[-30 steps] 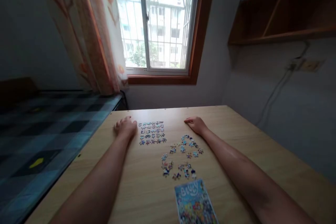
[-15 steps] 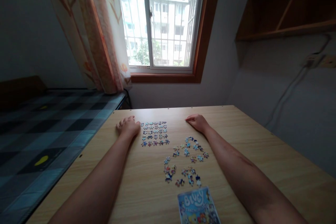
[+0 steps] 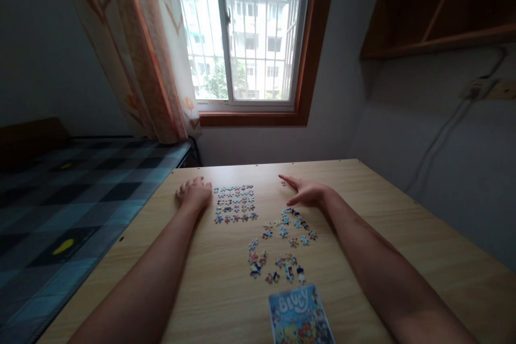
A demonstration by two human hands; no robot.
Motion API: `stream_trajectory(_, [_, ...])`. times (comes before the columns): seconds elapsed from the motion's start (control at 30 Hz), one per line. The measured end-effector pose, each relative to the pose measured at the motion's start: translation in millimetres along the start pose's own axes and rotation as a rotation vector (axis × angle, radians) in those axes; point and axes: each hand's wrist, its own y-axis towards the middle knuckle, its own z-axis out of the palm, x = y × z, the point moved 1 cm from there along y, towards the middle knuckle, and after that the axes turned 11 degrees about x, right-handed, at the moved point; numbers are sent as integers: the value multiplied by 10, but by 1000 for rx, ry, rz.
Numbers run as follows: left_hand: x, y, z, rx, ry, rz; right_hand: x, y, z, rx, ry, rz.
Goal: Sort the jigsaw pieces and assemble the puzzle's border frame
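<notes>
Key relation: our R hand [image 3: 310,192] vs. the lone puzzle pc [image 3: 283,183] toward the far side of the bench [image 3: 209,279]. Pc sits approx. 9–10 o'clock from the palm, just below the forefinger, w/ the thumb out at 8. R grip is spread, thumb & fingers well apart, nothing pinched that we can see; pc seems to lie on the wood, can't tell if a fingertip touches it. Its long axis: too small to read. R is the nearer hand; our L hand [image 3: 194,193] is well off at 9, palm down just beside the grid, fingers loosely bent. Underside hidden, so we can't tell if that grip has anything.

The grid of pcs [image 3: 237,208] lies betw. our hands, at 3–4 from L: 5 rows, each running approx. 9-to-3. Loose pcs [image 3: 283,231] scatter at 7 from R, topmost near the thumb.

Containers: printed pack [image 3: 298,312] at 6, tilted slightly 11-to-5, cut off by the frame; box or sheet, can't tell, no contents visible. Wall shelf [image 3: 439,45] at 1, too dim to make out what's in it.
</notes>
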Motion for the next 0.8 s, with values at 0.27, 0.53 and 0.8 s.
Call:
stream_trajectory(0.27, [12, 44, 47, -4, 24, 0, 66, -61, -11, 118, -109, 138])
stream_trajectory(0.53, [2, 11, 20, 19, 34, -6, -46, 8, 77, -160, -166, 206])
stream_trajectory(0.8, [-5, 13, 26, 21, 31, -2, -94, 80, 148, -387, -271, 116])
